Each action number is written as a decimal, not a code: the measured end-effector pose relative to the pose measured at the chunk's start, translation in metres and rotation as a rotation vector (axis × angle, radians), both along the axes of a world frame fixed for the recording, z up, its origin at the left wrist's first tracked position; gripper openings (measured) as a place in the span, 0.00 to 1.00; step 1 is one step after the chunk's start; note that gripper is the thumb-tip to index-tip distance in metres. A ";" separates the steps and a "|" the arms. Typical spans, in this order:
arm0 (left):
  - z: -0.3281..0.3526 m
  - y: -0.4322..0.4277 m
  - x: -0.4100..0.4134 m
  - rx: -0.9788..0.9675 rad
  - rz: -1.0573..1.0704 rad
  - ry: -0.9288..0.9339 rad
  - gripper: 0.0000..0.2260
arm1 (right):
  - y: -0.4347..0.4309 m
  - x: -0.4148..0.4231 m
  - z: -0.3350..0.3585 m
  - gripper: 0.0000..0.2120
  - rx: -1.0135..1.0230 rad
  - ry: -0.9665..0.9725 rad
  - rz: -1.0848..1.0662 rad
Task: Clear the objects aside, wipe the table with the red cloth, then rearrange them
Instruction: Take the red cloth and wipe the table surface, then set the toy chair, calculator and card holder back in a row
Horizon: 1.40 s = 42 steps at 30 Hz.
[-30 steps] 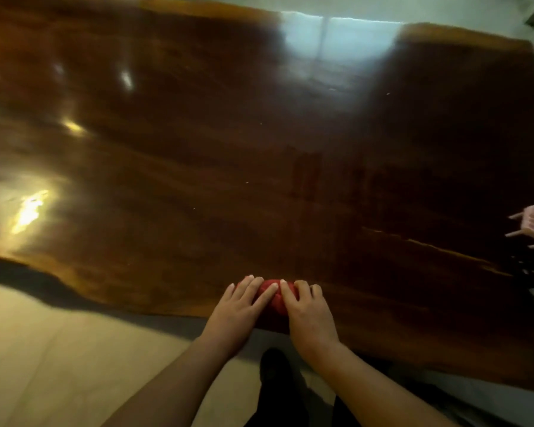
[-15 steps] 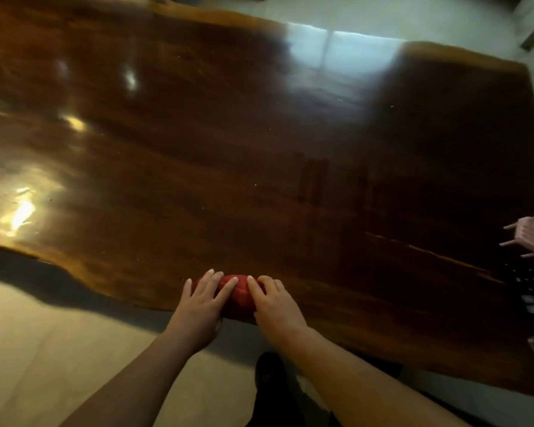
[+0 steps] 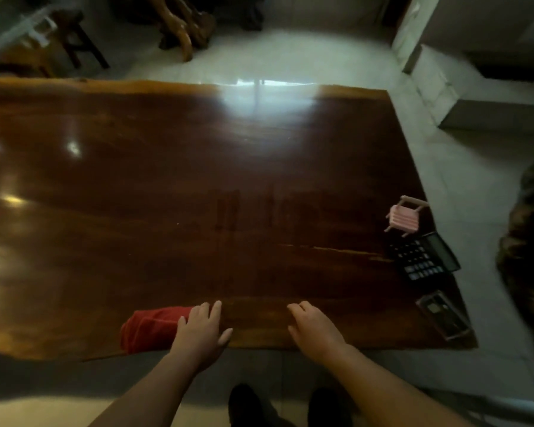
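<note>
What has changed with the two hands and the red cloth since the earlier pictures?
The right hand has let go of the red cloth and moved away to its right, open. The left hand now rests only at the cloth's right end. The cloth stays at the near edge of the table.

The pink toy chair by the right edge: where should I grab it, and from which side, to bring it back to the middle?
Likely best by the seat of the pink toy chair, pinched across its width from above. It looks tipped over, its thin legs and arms sticking outward, so those seem fragile. Use the right hand, coming from the table's centre side, since the calculator sits close on the near side.
</note>
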State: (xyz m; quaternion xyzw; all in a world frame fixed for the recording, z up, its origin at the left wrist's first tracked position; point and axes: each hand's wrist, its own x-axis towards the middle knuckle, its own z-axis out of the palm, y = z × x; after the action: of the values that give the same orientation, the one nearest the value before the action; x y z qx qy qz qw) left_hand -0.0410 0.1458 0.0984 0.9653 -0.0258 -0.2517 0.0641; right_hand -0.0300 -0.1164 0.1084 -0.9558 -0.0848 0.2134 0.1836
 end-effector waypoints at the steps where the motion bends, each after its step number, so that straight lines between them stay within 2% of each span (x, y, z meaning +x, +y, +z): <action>1: 0.007 -0.015 0.005 -0.011 -0.011 -0.012 0.34 | -0.016 0.001 0.006 0.22 0.003 -0.011 -0.030; 6: 0.059 -0.087 0.034 -0.065 -0.085 -0.104 0.30 | -0.079 0.023 0.046 0.24 0.009 -0.084 -0.129; 12: 0.121 -0.158 0.069 -0.070 -0.179 -0.331 0.24 | -0.129 0.061 0.099 0.29 0.002 -0.236 -0.051; 20: 0.137 -0.188 0.092 -0.136 -0.174 -0.440 0.24 | -0.150 0.088 0.120 0.28 0.078 -0.316 -0.072; 26: 0.110 -0.174 0.106 -0.146 -0.164 -0.389 0.21 | -0.145 0.099 0.097 0.27 0.097 -0.253 -0.111; 33: 0.030 -0.168 0.116 -0.058 -0.132 -0.341 0.22 | -0.174 0.124 0.041 0.27 0.055 -0.167 -0.219; 39: -0.061 -0.170 0.110 -0.023 -0.033 -0.203 0.28 | -0.236 0.158 -0.006 0.25 -0.044 -0.218 -0.320; 42: -0.092 -0.176 0.102 0.002 0.001 -0.193 0.29 | -0.263 0.177 -0.019 0.22 -0.117 -0.283 -0.363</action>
State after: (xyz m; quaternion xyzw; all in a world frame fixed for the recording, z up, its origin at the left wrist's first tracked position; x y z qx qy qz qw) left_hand 0.0615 -0.0299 0.0067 0.9852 -0.0311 -0.1573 0.0604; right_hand 0.1472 -0.3798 0.0893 -0.9848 0.0763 0.0452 0.1496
